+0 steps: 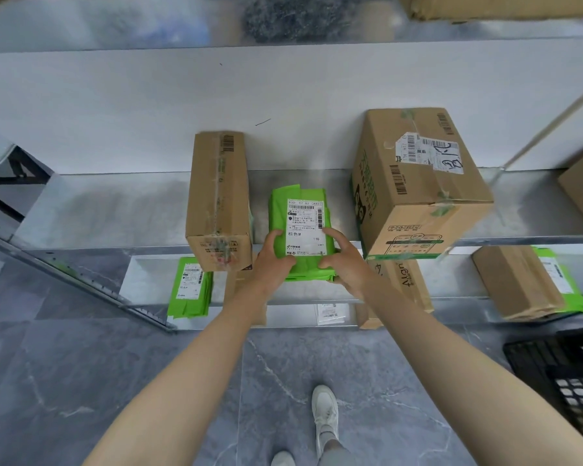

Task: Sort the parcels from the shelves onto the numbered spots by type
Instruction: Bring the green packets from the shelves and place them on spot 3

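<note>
Both grips hold the bag (304, 210). It is a green mailer, label up, and lies lengthwise between them. The left grip (274, 261) clasps its near left corner, thumb on top by the label and fingers tucked below. The right grip (346, 264) clasps the near right corner the same way, thumb on the label's edge. The bag's far end reaches out beyond the grips over the shelf (115, 210), while the held end juts past the shelf's front lip. Whether the far end rests on the metal or is lifted off it, I cannot tell.

Just left of the left grip stands a narrow box (218, 200), close beside the bag. Right of the right grip sits a big box (414, 183), tilted, with its near corner over the lip. The bag lies in the gap between the two boxes.

Below the grips is a lower shelf. Green packets (191, 287) lie under the narrow box, a carton (407, 284) is under the big box, and a flat box (515, 284) sits farther right. A black crate (569, 375) stands on the floor (81, 381) low to the right, and a white shoe (323, 408) shows beneath the forearms.
</note>
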